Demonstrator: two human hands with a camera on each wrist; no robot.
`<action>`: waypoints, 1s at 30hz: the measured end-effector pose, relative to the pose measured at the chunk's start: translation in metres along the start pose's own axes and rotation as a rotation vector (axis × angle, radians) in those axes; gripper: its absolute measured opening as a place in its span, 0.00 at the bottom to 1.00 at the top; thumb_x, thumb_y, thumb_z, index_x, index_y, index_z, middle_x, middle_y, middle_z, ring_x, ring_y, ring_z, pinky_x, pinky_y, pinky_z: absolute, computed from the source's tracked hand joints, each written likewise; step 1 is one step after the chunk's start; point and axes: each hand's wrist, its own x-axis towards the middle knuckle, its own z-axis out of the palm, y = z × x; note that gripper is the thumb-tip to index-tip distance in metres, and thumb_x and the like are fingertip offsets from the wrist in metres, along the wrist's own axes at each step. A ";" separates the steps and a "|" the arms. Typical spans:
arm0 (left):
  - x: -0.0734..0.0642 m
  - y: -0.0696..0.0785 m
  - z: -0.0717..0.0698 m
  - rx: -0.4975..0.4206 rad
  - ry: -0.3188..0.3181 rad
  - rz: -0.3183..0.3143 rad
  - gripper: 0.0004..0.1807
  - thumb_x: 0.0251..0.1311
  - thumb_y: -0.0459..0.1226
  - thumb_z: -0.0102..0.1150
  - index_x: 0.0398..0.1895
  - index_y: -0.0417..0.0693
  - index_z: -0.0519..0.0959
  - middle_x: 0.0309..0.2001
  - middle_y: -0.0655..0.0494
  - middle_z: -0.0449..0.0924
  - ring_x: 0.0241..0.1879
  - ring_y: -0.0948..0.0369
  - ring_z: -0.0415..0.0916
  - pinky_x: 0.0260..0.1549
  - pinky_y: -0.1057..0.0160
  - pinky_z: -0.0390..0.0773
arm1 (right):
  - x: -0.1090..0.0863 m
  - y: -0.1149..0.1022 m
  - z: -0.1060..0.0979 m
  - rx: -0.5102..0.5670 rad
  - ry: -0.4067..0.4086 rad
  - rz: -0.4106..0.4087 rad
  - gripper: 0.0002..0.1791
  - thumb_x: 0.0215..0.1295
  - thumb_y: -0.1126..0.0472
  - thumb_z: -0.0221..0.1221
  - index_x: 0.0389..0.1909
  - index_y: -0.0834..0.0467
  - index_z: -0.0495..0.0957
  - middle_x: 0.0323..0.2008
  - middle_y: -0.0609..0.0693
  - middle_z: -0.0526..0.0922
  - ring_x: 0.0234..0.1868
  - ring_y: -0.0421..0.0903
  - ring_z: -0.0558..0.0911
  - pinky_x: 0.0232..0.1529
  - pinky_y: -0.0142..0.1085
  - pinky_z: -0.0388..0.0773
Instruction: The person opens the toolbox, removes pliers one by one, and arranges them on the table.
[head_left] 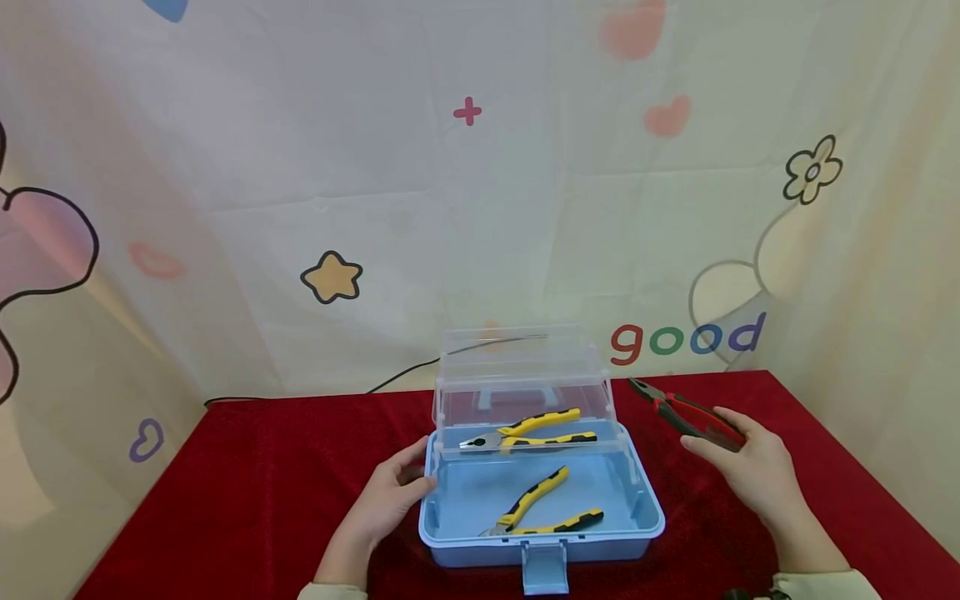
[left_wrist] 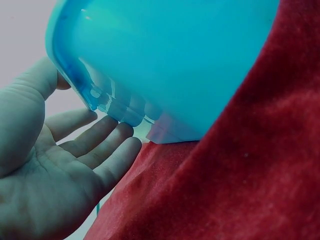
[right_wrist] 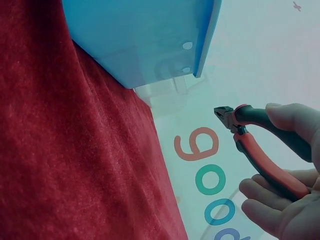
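My left hand (head_left: 384,502) grips the left rim of a light-blue toolbox (head_left: 459,555), its thumb over the edge. In the left wrist view, its fingertips lie against the outer wall. My right hand (head_left: 763,473) holds combination pliers (head_left: 660,402) with red and black handles, raised to the right of the box. In the right wrist view, thumb and fingers lie on opposite sides of their spread handles. Inside the toolbox, yellow-black pliers (head_left: 534,497) rest near the front with handles apart. Another yellow-black pair (head_left: 542,422) lies at the back, jaws leftward, overlapped by clear plastic.
The toolbox's clear lid (head_left: 517,367) stands raised at the back, and its front latch (head_left: 545,570) hangs down. Dark red cloth (head_left: 247,483) covers the table. Behind it hangs a patterned curtain (head_left: 510,250), with a thin black cable (head_left: 405,372) along its foot.
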 end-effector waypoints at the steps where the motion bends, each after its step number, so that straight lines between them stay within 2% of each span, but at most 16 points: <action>1: 0.000 0.000 0.000 -0.002 -0.001 0.000 0.34 0.59 0.35 0.57 0.70 0.51 0.61 0.62 0.44 0.71 0.49 0.54 0.75 0.49 0.54 0.80 | 0.000 0.000 0.000 -0.004 -0.002 0.002 0.45 0.58 0.43 0.62 0.67 0.68 0.59 0.56 0.71 0.72 0.50 0.64 0.76 0.38 0.45 0.80; 6: -0.001 0.001 0.001 -0.007 0.003 0.003 0.34 0.59 0.35 0.57 0.70 0.50 0.62 0.61 0.44 0.71 0.48 0.55 0.75 0.48 0.54 0.80 | 0.000 0.001 -0.001 -0.032 -0.005 0.017 0.45 0.57 0.42 0.62 0.66 0.69 0.59 0.56 0.72 0.72 0.50 0.63 0.76 0.36 0.42 0.79; 12: 0.000 0.000 0.002 -0.012 0.013 -0.006 0.34 0.59 0.34 0.57 0.70 0.50 0.61 0.61 0.44 0.71 0.47 0.55 0.75 0.47 0.54 0.80 | 0.001 0.004 -0.004 -0.053 -0.019 0.038 0.46 0.57 0.42 0.61 0.66 0.69 0.59 0.56 0.72 0.71 0.50 0.64 0.74 0.36 0.45 0.79; 19: -0.001 0.001 0.002 -0.008 0.022 -0.011 0.34 0.58 0.34 0.58 0.70 0.50 0.62 0.63 0.44 0.70 0.50 0.54 0.75 0.48 0.52 0.80 | 0.002 0.006 -0.005 -0.076 -0.048 0.059 0.47 0.57 0.41 0.61 0.66 0.70 0.58 0.56 0.73 0.70 0.49 0.64 0.74 0.36 0.44 0.80; 30: -0.002 0.002 0.002 -0.011 0.013 -0.004 0.34 0.58 0.34 0.57 0.70 0.50 0.62 0.62 0.44 0.71 0.48 0.54 0.75 0.48 0.54 0.80 | 0.002 0.008 -0.006 -0.107 -0.078 0.071 0.48 0.56 0.42 0.62 0.65 0.73 0.59 0.55 0.73 0.71 0.48 0.63 0.74 0.34 0.42 0.78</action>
